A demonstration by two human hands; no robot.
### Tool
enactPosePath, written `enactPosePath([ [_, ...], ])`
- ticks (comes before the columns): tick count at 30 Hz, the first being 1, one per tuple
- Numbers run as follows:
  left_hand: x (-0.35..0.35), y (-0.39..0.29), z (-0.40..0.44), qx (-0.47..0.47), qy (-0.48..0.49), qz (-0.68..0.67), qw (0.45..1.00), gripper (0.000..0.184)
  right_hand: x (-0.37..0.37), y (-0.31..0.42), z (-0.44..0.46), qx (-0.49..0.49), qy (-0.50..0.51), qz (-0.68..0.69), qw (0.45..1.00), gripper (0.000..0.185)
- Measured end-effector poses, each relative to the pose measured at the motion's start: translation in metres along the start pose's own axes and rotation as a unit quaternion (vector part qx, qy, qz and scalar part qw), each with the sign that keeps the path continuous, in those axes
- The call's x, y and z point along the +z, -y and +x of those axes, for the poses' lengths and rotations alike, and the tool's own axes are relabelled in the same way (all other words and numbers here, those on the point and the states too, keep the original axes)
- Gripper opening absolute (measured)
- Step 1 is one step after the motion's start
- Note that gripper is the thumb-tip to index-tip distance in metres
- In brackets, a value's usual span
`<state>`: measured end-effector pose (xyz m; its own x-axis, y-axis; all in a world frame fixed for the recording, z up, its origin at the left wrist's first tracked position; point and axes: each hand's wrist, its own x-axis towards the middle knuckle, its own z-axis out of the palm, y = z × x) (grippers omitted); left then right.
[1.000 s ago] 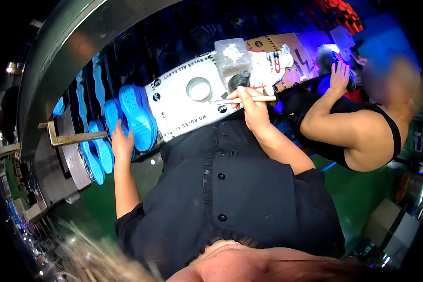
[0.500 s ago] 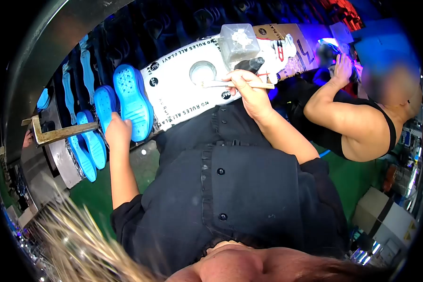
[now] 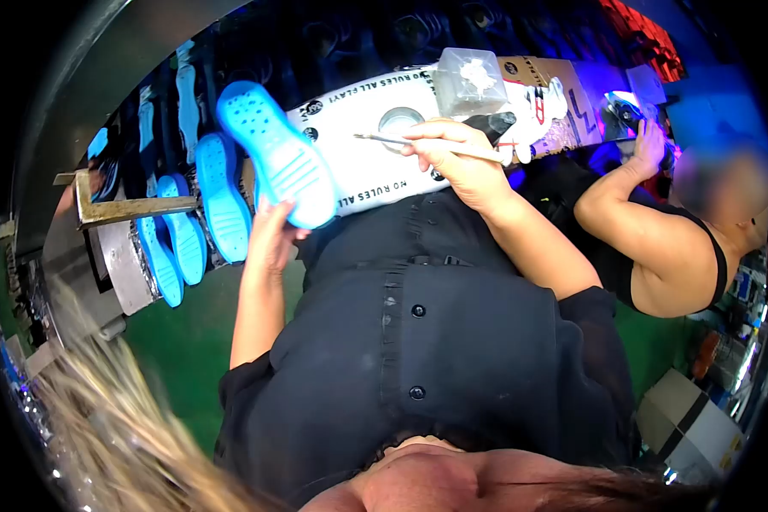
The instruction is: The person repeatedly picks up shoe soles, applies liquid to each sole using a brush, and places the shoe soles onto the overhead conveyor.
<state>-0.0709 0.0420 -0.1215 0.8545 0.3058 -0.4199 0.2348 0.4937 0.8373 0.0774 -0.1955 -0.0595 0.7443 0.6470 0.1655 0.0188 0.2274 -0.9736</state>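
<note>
My left hand (image 3: 273, 237) grips the heel end of a blue shoe sole (image 3: 282, 154), its patterned face turned up, tilted over the white work surface (image 3: 384, 184). In my right hand (image 3: 461, 162) is a thin brush (image 3: 482, 152) with a pale handle, held between the fingers. Its tip points left toward the sole but stays apart from it. Just behind the brush sits a round metal tin (image 3: 392, 117) with whitish contents. More blue soles, among them a nearby blue sole (image 3: 222, 196), stand to the left of my left hand.
A clear plastic container (image 3: 469, 81) stands behind the tin, with a black object (image 3: 491, 126) beside it. An angled metal bar (image 3: 132, 209) juts in at the left. To the right, a co-worker (image 3: 657, 213) handles something under bluish light. Dark conveyor-like rows run along the back.
My left hand has lifted one blue sole off the group and brought it right over the white surface. The brush tip has moved off the tin to its left.
</note>
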Motion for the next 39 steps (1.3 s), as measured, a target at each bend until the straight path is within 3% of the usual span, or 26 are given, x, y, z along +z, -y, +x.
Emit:
enactPosePath([
  [1, 0.01, -0.001, -0.002, 0.0, 0.012, 0.0, 1.0, 0.044, 0.004, 0.003, 0.004, -0.071, 0.032, -0.08, 0.994, 0.018],
  [2, 0.02, -0.005, -0.004, -0.005, 0.037, -0.01, 0.999, 0.044, 0.004, -0.004, 0.018, -0.288, 0.056, -0.253, 0.922, 0.013],
  [6, 0.046, -0.011, -0.009, -0.008, 0.094, -0.005, 0.996, 0.041, 0.031, 0.021, 0.041, -0.275, 0.043, -0.323, 0.905, 0.014],
  [8, 0.057, -0.012, -0.013, 0.0, 0.102, 0.006, 0.995, 0.042, 0.035, 0.016, 0.06, -0.382, 0.016, -0.425, 0.821, 0.015],
  [11, 0.061, -0.013, -0.017, 0.005, 0.112, 0.006, 0.994, 0.043, 0.038, 0.004, 0.074, -0.401, 0.021, -0.502, 0.766, 0.018],
  [15, 0.052, -0.014, -0.018, -0.004, 0.12, 0.005, 0.993, 0.046, 0.036, 0.005, 0.038, -0.367, 0.101, -0.493, 0.783, 0.014],
  [17, 0.051, -0.012, -0.015, -0.004, 0.108, 0.002, 0.994, 0.046, 0.031, 0.011, 0.013, -0.244, 0.22, -0.463, 0.823, 0.013],
  [21, 0.049, -0.016, -0.011, 0.003, 0.099, 0.017, 0.995, 0.047, 0.019, 0.018, -0.005, -0.24, 0.171, -0.386, 0.874, 0.012],
  [23, 0.049, -0.017, -0.009, 0.011, 0.115, 0.034, 0.993, 0.047, 0.015, 0.023, -0.007, -0.075, 0.051, -0.197, 0.976, 0.019],
  [25, 0.052, -0.019, -0.011, 0.016, 0.101, 0.056, 0.993, 0.047, 0.013, 0.02, -0.003, -0.094, 0.03, -0.182, 0.978, 0.028],
  [27, 0.056, -0.02, -0.014, 0.02, 0.098, 0.07, 0.993, 0.047, 0.014, 0.016, -0.003, -0.018, -0.018, -0.018, 1.0, 0.031],
  [32, 0.058, -0.017, -0.018, 0.029, 0.084, 0.098, 0.991, 0.046, 0.013, 0.006, -0.009, 0.051, -0.048, 0.126, 0.99, 0.036],
  [39, 0.062, -0.015, -0.016, 0.034, 0.081, 0.099, 0.991, 0.043, 0.007, -0.004, -0.011, 0.086, -0.06, 0.219, 0.97, 0.035],
])
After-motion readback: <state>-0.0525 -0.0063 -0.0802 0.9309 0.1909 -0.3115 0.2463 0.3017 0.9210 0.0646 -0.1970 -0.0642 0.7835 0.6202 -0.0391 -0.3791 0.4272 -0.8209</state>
